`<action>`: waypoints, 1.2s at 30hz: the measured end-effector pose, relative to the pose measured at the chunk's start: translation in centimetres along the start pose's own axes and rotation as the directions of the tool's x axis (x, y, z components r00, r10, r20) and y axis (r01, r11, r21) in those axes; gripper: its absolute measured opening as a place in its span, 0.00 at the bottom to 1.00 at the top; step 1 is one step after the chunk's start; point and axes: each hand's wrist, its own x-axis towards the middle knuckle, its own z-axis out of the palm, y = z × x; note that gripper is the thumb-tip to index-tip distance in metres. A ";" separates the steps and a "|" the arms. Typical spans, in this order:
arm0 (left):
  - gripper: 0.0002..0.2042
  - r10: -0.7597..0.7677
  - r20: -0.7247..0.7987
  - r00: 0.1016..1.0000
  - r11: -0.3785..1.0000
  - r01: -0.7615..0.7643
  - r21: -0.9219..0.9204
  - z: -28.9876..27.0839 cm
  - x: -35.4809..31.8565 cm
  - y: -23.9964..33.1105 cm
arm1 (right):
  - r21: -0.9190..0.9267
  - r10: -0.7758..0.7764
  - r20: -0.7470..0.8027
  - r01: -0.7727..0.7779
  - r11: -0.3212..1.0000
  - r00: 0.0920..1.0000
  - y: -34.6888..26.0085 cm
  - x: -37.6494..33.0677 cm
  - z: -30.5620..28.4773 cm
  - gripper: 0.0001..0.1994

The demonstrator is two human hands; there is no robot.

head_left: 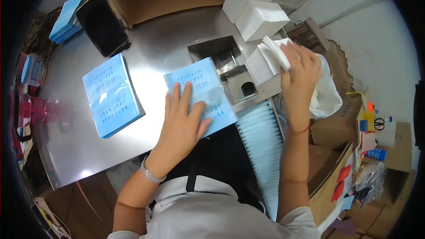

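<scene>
My left hand lies flat, fingers spread, on a light blue printed plastic bag on the steel table. My right hand grips the top sheets of a white stack of folded tissues beside a small metal machine. A second pile of blue bags lies to the left on the table. A row of filled blue packs runs down toward me on the right.
Two white tissue blocks stand behind the machine. A black tray and blue packs sit at the far left. A white plastic bag, cardboard boxes and scissors crowd the right.
</scene>
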 end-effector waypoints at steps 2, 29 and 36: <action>0.17 0.002 0.031 1.000 0.996 -0.005 0.093 -1.4 -0.9 -0.9 | 0.264 0.033 0.000 -0.032 0.964 0.999 -4.8 -2.4 -0.8 0.19; 0.26 0.106 0.164 0.981 0.929 -0.157 0.336 -2.3 3.8 -1.3 | 0.000 0.210 0.011 -0.210 0.978 0.978 -2.1 -0.7 2.4 0.11; 0.16 -0.196 0.052 0.979 0.980 0.193 0.049 -0.8 -0.8 0.1 | 0.312 0.311 0.133 -0.338 0.888 0.941 -1.1 0.0 0.7 0.09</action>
